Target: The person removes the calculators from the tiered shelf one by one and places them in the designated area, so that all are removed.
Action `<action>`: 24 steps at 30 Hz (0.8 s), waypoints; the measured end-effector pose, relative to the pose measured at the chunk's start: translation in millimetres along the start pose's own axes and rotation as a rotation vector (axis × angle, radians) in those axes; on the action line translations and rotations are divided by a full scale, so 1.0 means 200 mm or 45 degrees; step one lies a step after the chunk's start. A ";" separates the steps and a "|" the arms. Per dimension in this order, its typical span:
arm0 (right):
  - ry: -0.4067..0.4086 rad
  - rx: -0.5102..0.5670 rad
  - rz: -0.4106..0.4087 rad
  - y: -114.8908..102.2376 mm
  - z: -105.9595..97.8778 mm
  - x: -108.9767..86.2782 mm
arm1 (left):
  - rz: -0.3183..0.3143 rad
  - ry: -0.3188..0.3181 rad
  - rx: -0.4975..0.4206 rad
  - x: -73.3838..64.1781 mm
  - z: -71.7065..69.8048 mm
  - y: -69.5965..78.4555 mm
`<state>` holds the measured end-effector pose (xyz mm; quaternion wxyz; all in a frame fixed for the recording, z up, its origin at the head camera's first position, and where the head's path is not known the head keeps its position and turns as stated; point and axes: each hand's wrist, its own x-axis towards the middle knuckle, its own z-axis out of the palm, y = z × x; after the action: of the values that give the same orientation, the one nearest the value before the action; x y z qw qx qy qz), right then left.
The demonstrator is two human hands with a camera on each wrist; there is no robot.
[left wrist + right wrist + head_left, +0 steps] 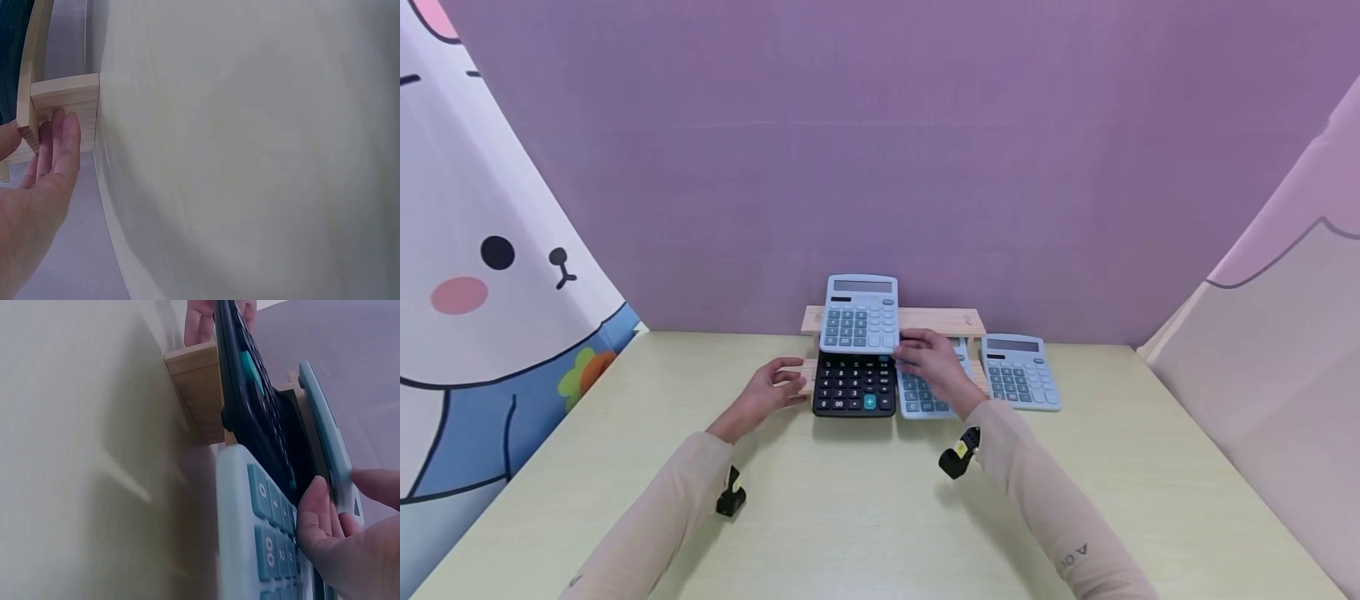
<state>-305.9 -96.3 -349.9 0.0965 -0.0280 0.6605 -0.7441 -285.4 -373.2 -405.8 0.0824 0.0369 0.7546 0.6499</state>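
Note:
A two-tier wooden rack [940, 320] stands at the back of the table. On its upper tier a light blue calculator [861, 312] leans at the left; my right hand [934, 363] pinches its lower right edge, thumb and fingers on opposite faces in the right wrist view. Below it, a black calculator [853, 386] with a teal key rests on the lower tier. Beside that, another light blue calculator [917, 400] is partly hidden by my right hand. My left hand [766, 390] holds the rack's left end [28, 112], thumb in front and fingers behind the board.
A third light blue calculator [1021, 372] leans just right of the rack. The pale table [850, 517] extends toward me. A purple backdrop [880, 167] rises right behind the rack, with printed cloths [512, 208] at the sides.

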 end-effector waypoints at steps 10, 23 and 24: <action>0.036 0.079 0.004 0.01 0.04 0.02 | -0.006 0.002 -0.007 0.00 0.00 0.00; 0.029 0.137 -0.002 0.03 0.05 0.02 | 0.011 0.003 -0.013 0.01 0.00 -0.01; 0.031 0.143 0.000 0.03 0.05 0.02 | 0.012 0.004 -0.014 0.01 0.00 -0.01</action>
<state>-307.9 -107.8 -354.8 0.0898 -0.0136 0.6186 -0.7804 -286.8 -374.3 -408.6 0.0783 0.0392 0.7511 0.6543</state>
